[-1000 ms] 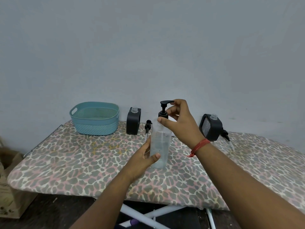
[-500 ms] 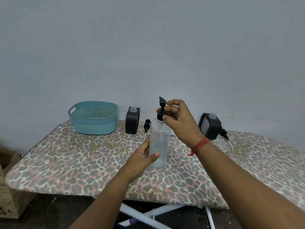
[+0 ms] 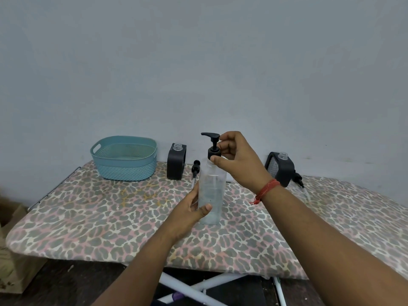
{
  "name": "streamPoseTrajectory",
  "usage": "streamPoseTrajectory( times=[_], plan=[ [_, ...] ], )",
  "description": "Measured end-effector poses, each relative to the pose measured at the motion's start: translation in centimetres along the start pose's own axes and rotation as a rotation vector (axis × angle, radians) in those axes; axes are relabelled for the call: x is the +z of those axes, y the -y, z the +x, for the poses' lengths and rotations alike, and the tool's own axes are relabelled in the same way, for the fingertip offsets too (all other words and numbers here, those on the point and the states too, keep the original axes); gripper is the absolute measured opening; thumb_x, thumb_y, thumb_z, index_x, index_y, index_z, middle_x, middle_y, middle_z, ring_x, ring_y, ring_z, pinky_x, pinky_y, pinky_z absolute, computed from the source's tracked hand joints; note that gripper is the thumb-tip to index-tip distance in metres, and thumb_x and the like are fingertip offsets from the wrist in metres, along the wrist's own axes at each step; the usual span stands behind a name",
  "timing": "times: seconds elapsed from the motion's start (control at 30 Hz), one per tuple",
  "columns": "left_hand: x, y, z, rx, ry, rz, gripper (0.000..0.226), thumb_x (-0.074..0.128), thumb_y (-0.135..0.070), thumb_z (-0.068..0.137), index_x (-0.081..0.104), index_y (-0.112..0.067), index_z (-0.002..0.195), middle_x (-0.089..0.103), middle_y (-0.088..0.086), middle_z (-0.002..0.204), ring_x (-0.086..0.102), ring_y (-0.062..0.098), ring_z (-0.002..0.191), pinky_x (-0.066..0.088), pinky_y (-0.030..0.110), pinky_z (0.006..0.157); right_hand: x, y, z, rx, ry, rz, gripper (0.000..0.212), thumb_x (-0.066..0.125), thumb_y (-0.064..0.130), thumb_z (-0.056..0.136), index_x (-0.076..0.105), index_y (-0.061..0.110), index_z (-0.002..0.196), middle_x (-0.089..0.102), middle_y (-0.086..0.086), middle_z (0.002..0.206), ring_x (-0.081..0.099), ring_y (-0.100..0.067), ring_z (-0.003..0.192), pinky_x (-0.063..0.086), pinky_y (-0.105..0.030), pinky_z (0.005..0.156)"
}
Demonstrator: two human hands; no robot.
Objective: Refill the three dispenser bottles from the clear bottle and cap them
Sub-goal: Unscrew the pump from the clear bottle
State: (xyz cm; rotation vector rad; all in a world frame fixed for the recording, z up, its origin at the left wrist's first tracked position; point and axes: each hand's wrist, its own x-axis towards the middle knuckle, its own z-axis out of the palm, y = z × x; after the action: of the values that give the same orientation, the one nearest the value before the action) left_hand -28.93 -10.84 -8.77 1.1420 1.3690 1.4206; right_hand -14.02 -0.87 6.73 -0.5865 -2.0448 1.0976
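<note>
Single head-worn view, wide-angle, looking forward and slightly down from the near side of the patterned board (image 3: 88,217) toward the grey wall (image 3: 198,62). Both forearms enter from the bottom edge; the board's far edge meets the wall mid-frame.

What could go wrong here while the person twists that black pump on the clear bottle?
The left hand grips the clear bottle low while the right hand turns the pump top; it might tip on the soft patterned board. The two black dispenser bottles stand uncapped, so a knock could spill them. A loose pump lying nearby could roll off.
</note>
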Motion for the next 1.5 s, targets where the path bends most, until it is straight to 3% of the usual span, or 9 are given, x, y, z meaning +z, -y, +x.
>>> streamPoseTrajectory(
  times=[0.1, 0.23, 0.33, 0.5, 0.67, 1.03, 1.23, 1.33, 1.5],
  plan=[
    [0.0, -0.1, -0.1, -0.009, 0.004, 0.004, 0.080, 0.078, -0.036, 0.090, 0.032, -0.042, 0.156, 0.063, -0.023, 0.137, 0.059, 0.001, 0.129, 0.053, 0.018, 0.094, 0.0, 0.2, -0.3, 0.011, 0.024, 0.081, 0.041, 0.065, -0.001, 0.090, 0.047, 0.020, 0.120, 0.071, 0.000, 0.113, 0.068, -0.015, 0.110, 0.049, -0.039, 0.106],
    [0.1, -0.2, -0.1, -0.010, 0.003, 0.002, 0.082, 0.079, -0.038, 0.088, 0.032, -0.043, 0.155, 0.063, -0.022, 0.138, 0.058, 0.002, 0.130, 0.052, 0.018, 0.095, -0.5, 1.0, -0.1, -0.028, -0.001, 0.251, 0.037, 0.052, -0.013, 0.094, 0.044, 0.008, 0.123, 0.069, -0.016, 0.120, 0.067, -0.016, 0.112, 0.053, -0.024, 0.093],
    [0.1, -0.4, -0.2, -0.010, 0.003, 0.001, 0.089, 0.082, -0.047, 0.082, 0.032, -0.044, 0.155, 0.063, -0.023, 0.138, 0.058, 0.003, 0.130, 0.052, 0.018, 0.095, -1.2, 1.8, 0.6, -0.064, -0.052, 0.340, 0.037, 0.052, -0.012, 0.095, 0.044, 0.004, 0.127, 0.071, -0.010, 0.113, 0.070, -0.012, 0.105, 0.053, -0.020, 0.086],
    [0.1, -0.4, -0.3, -0.011, 0.008, -0.002, 0.096, 0.087, -0.056, 0.073, 0.034, -0.045, 0.153, 0.064, -0.020, 0.138, 0.059, 0.005, 0.130, 0.053, 0.023, 0.098, -2.9, 2.5, 1.2, -0.107, -0.222, 0.535, 0.031, 0.058, -0.007, 0.093, 0.052, 0.009, 0.119, 0.075, -0.006, 0.105, 0.071, -0.028, 0.106, 0.054, -0.039, 0.099],
    [0.0, -0.2, -0.1, -0.003, 0.014, 0.007, 0.082, 0.080, -0.041, 0.085, 0.035, -0.045, 0.154, 0.063, -0.016, 0.141, 0.057, 0.007, 0.133, 0.052, 0.028, 0.104, -4.8, 3.5, 0.9, -0.169, -0.451, 0.654, 0.025, 0.062, 0.000, 0.093, 0.056, 0.002, 0.117, 0.072, -0.015, 0.106, 0.070, -0.034, 0.105, 0.055, -0.050, 0.097],
    [0.1, -0.2, -0.4, -0.013, 0.010, 0.018, 0.085, 0.078, -0.039, 0.088, 0.032, -0.036, 0.159, 0.063, -0.015, 0.141, 0.058, 0.008, 0.132, 0.053, 0.027, 0.101, -10.8, 5.5, 1.3, -0.254, -0.750, 0.849, 0.015, 0.063, 0.007, 0.095, 0.057, 0.005, 0.109, 0.067, -0.020, 0.107, 0.070, -0.036, 0.102, 0.058, -0.044, 0.089],
    [0.1, -0.3, -0.4, -0.004, -0.002, 0.029, 0.081, 0.074, -0.038, 0.090, 0.033, -0.036, 0.159, 0.063, -0.021, 0.139, 0.060, 0.002, 0.128, 0.055, 0.018, 0.092, -13.4, 1.8, 0.4, -0.055, -0.765, 0.701, 0.007, 0.064, 0.009, 0.095, 0.061, 0.009, 0.101, 0.072, -0.013, 0.096, 0.072, -0.028, 0.088, 0.060, -0.038, 0.081],
    [0.2, -0.4, -0.4, 0.006, 0.003, 0.018, 0.087, 0.079, -0.049, 0.085, 0.034, -0.036, 0.159, 0.063, -0.020, 0.140, 0.060, 0.003, 0.128, 0.055, 0.018, 0.091, -14.7, -2.2, -1.1, 0.117, -0.772, 0.556, 0.003, 0.064, 0.011, 0.095, 0.066, 0.010, 0.093, 0.074, -0.009, 0.086, 0.072, -0.025, 0.080, 0.060, -0.036, 0.079],
    [0.1, -0.3, -0.3, 0.013, -0.019, 0.018, 0.097, 0.084, -0.064, 0.072, 0.040, -0.040, 0.155, 0.063, -0.023, 0.138, 0.061, 0.001, 0.125, 0.056, 0.015, 0.085, -16.7, -10.3, -4.3, 0.426, -0.691, 0.216, 0.007, 0.066, 0.014, 0.092, 0.070, 0.010, 0.089, 0.074, -0.016, 0.091, 0.071, -0.040, 0.097, 0.059, -0.048, 0.088]
  ],
)
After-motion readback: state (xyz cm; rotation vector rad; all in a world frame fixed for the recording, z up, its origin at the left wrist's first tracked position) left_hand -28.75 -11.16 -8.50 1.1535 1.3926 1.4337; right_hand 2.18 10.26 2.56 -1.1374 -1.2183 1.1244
